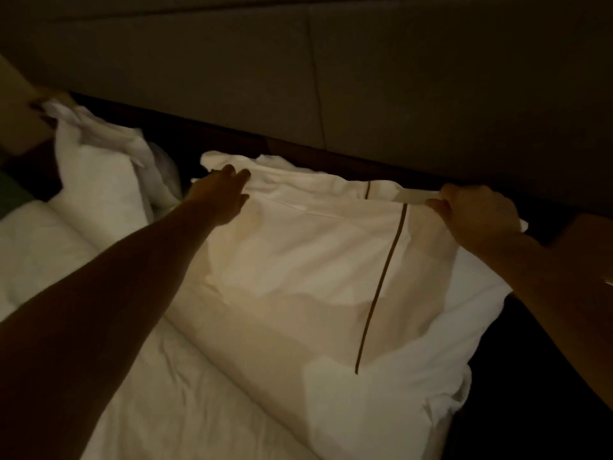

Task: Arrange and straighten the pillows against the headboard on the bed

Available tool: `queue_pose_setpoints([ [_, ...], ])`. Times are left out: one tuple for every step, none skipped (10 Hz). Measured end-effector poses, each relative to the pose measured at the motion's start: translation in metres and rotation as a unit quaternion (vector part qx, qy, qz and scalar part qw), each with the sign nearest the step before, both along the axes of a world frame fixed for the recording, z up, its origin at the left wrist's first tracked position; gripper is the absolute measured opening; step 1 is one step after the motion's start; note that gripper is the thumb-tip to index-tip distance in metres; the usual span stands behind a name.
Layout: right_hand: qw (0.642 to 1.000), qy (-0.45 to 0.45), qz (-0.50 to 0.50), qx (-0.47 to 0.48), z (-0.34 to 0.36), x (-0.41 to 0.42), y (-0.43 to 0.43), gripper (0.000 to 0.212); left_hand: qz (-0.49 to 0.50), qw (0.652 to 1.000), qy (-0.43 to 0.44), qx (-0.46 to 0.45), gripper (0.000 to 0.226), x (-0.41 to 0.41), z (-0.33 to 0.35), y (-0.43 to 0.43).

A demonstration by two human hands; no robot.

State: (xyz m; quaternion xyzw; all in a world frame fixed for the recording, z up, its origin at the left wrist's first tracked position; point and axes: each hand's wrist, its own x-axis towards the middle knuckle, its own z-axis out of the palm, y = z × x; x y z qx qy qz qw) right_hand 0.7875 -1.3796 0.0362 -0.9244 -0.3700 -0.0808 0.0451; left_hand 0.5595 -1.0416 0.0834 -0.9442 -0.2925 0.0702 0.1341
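Note:
A large white pillow with a thin brown stripe point(298, 260) lies flat on the bed below the padded headboard point(431, 94). My left hand point(220, 194) rests on its far left corner, fingers closed over the fabric edge. My right hand point(477, 210) grips the pillow's far right edge, pinching the flap. A second white pillow point(99, 180) leans upright at the far left, apart from both hands. The room is dim.
A white duvet point(166, 393) covers the bed in the foreground. A dark wooden ledge point(331, 157) runs under the headboard. A lampshade point(13, 104) stands at the far left. Dark floor space shows beyond the bed's right side.

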Motion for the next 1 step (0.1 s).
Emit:
queue_pose_setpoints([
  [0.997,-0.025,0.019,0.064,0.0332,-0.0286,-0.0096,0.030,0.041,0.999,0.008,0.003,0.050,-0.0680,0.0233,-0.0265],
])
